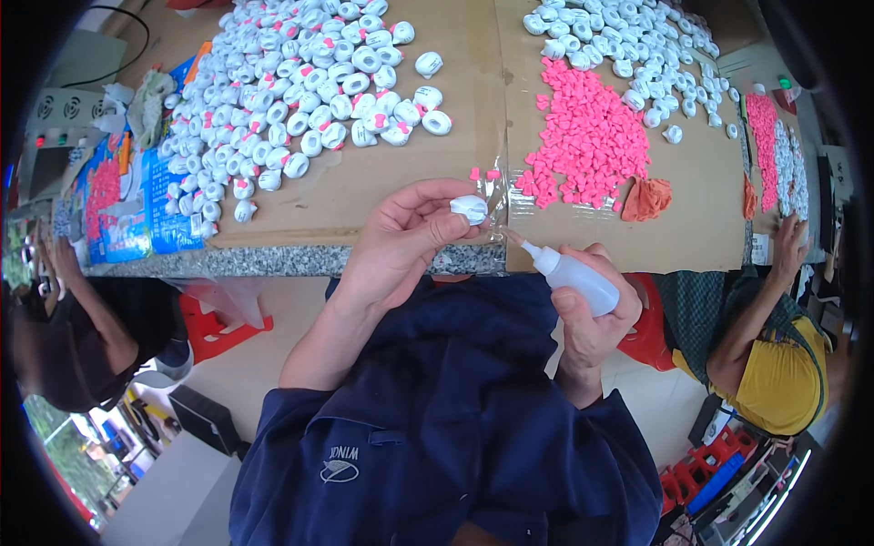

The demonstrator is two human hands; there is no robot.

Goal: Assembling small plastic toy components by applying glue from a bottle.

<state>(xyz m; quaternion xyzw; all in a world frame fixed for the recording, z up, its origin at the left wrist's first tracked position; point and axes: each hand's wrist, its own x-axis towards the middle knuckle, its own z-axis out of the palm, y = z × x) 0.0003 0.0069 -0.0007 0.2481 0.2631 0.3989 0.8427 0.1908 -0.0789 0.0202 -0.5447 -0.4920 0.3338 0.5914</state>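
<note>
My left hand (410, 232) pinches a small white rounded plastic piece (470, 209) between thumb and fingers, above the table's near edge. Wrapped round a translucent squeeze bottle (583, 281) is my right hand (596, 314). The bottle lies tilted, its thin nozzle pointing up and left toward the white piece, a short gap apart from it. Just beyond my left fingers, two small pink pieces (492, 174) lie on the cardboard (437, 168) beside clear tape. A heap of small pink pieces (583, 136) spreads farther right.
Many white pieces, some with pink parts (319, 91), cover the far left; more white pieces (628, 36) lie far right. A crumpled orange cloth (646, 198) sits by the pink heap. Co-workers sit at both sides, one in a yellow top (778, 378). Red stools (214, 328) stand below the table.
</note>
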